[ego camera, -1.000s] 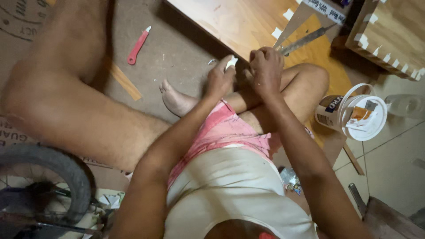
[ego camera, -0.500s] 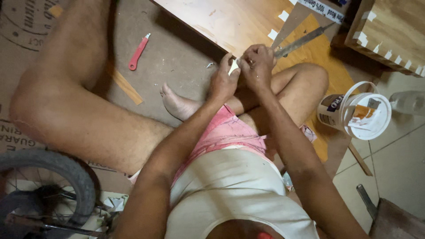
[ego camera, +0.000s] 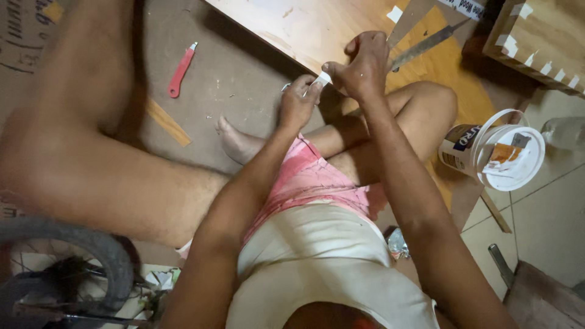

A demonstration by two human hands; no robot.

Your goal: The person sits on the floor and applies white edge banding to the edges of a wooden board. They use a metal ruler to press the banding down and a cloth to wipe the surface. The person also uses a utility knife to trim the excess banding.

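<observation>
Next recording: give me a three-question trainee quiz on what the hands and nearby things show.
1. True or false: both hands pinch the small white strip.
2. Which lies on the brown mat: A red utility knife, B hammer, C pliers?
3. Beside which knee does the white tub lie?

Key: 1 true: left hand and right hand both grip it. 2 A. 3 The right knee.

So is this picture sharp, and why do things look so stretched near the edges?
Head view: warm, dim indoor light; the left hand and right hand, pinching a small white strip, look reasonably sharp. The wide lens stretches the edges, so the bicycle tyre looks oversized and soft. Mild glare sits on the wooden board; the white tub casts little shadow.
</observation>
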